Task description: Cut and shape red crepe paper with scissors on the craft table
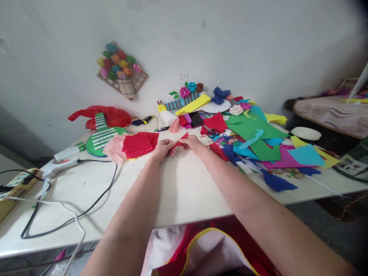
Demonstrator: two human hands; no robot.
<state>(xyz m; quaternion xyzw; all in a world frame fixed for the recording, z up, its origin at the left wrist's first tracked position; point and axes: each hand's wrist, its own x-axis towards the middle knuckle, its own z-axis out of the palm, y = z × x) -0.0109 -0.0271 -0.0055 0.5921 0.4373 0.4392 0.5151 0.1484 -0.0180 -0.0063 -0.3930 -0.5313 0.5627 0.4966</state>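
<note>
Both hands meet above the middle of the table (138,195), pinching a small piece of red crepe paper (182,139) between them. My left hand (165,149) has its fingers closed at the paper's lower left end. From the other side, my right hand (192,143) grips it near its upper point. The paper looks narrow and folded or rolled; its lower part is hidden by the fingers. Just left of my left hand lie larger red crepe sheets (140,144) beside a pale pink sheet (114,148).
A glue gun (59,167) with a black cord lies at left, near a power strip (17,191). Behind are a green paper guitar-like craft (100,138) and a red plastic bag (115,117). Scissors (212,133) and a heap of coloured paper (253,130) lie at right.
</note>
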